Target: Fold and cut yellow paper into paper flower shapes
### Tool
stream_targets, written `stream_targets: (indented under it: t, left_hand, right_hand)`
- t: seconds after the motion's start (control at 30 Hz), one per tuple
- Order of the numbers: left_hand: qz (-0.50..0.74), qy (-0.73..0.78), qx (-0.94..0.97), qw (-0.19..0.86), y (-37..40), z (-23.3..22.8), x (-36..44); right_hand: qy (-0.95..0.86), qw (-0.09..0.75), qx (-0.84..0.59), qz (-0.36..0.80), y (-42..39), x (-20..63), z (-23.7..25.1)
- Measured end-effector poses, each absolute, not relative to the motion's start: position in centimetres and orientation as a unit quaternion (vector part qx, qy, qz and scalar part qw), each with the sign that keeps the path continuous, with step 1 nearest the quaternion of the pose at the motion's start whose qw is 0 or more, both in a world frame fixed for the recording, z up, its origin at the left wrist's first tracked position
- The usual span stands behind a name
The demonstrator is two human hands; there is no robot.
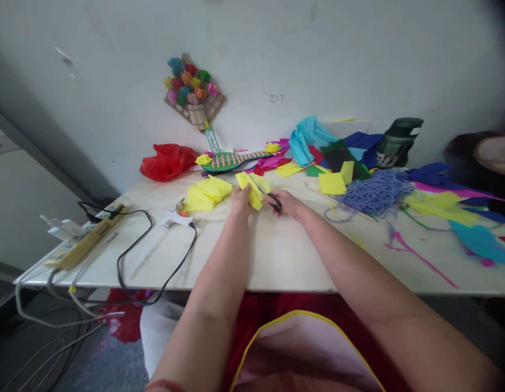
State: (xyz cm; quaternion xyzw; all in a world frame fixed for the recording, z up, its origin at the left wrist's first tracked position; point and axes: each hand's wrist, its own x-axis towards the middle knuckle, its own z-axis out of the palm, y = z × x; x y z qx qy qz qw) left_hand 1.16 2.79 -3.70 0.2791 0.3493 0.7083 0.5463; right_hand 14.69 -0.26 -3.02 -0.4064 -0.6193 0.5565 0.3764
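Head view, left fingers (246,189) gripping paper (255,196), right fingers (285,198) scissors (275,204), glue gun (176,218), strands (377,191) nearby

The left hand (241,199) and right hand (287,203) are bare, as are both forearms (215,261). A small dark spot (312,232) marks the right one. A reddish band (165,385) rings the left arm. The top (305,345) shows pale cloth, a curved yellow trim (295,312) and, around it, deep red cloth (263,307).

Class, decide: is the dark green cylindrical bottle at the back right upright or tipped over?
Upright: the dark green bottle stands with its lid above its body.
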Motion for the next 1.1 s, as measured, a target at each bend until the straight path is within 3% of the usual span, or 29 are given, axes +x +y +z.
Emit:
stream_targets:
  t: [0.83, 1.1]
  left_hand:
    - [0.716, 0.360, 0.272, 0.534, 2.8, -3.6, 0.7]
    - [0.711, 0.382, 0.292, 0.513, 2.8, -3.7, -0.2]
  right_hand:
    - [-0.621, 0.365, -0.410, 0.560, -0.6, 14.7, -2.7]
    - [-0.641, 0.358, -0.446, 0.511, -0.2, 15.3, -2.7]
